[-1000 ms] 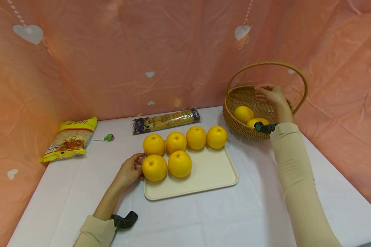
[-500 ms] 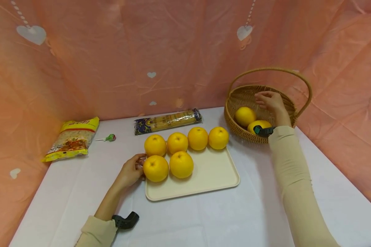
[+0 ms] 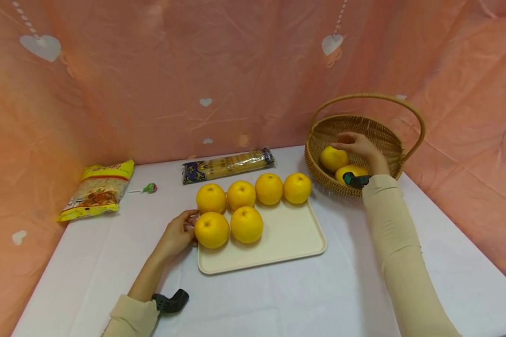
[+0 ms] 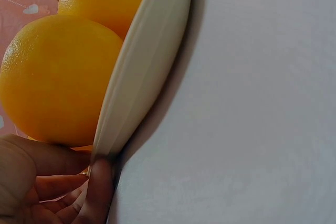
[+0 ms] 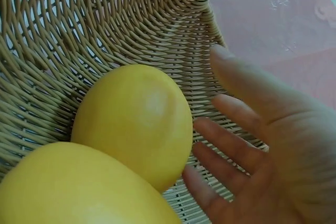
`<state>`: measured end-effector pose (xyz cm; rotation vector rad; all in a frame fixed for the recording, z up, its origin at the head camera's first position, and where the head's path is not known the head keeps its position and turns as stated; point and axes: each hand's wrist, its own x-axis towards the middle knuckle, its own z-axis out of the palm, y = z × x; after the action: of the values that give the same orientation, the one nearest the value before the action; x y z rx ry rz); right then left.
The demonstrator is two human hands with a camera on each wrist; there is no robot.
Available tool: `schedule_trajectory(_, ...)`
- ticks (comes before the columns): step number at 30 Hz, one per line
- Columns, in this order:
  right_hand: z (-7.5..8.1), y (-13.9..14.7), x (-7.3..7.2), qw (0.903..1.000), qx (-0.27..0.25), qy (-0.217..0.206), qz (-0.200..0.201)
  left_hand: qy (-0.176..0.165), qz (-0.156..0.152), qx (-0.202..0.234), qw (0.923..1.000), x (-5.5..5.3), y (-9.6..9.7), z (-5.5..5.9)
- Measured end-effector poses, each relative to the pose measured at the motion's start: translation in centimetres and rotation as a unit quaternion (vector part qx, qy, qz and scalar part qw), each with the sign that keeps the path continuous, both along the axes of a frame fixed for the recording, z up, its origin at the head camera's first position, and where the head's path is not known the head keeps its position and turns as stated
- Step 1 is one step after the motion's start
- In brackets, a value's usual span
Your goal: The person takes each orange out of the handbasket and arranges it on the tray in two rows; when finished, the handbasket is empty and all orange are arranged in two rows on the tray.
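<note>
My left hand (image 3: 178, 235) pinches the left rim of a cream tray (image 3: 288, 236). In the left wrist view its thumb and fingers (image 4: 100, 190) lie on either side of that rim, beside an orange (image 4: 60, 82). Several oranges (image 3: 246, 224) sit on the tray, in a back row and a front pair. Inside the wicker basket (image 3: 364, 124), my right hand (image 3: 360, 147) reaches over two more oranges. The right wrist view shows that hand (image 5: 278, 150) with its fingers spread and relaxed, close beside the farther orange (image 5: 134, 124); whether the fingertips touch it I cannot tell.
Behind the tray lies a packet of pasta (image 3: 228, 165). At the left are a lollipop (image 3: 148, 188) and a yellow-edged food bag (image 3: 98, 189). The basket's tall handle (image 3: 371, 96) arches above my right hand. A pink curtain (image 3: 253, 70) hangs behind the table.
My right hand has moved left and down inside the basket, to the farther orange. The left hand keeps its hold on the tray rim.
</note>
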<state>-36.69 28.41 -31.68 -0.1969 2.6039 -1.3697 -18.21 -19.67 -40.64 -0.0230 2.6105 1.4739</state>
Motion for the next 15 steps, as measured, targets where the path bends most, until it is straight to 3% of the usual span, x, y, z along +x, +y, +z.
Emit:
schedule_trajectory(7,-1.1,0.0,-0.6,0.997,0.039,-0.013,0.066,0.007,-0.005,0.004,1.0,0.0,0.0,0.1)
schedule_trajectory(15,-1.8,-0.3,-0.6,0.9947,0.036,-0.043,0.087,0.007,-0.008,0.006,0.9999,-0.1,-0.1,0.1)
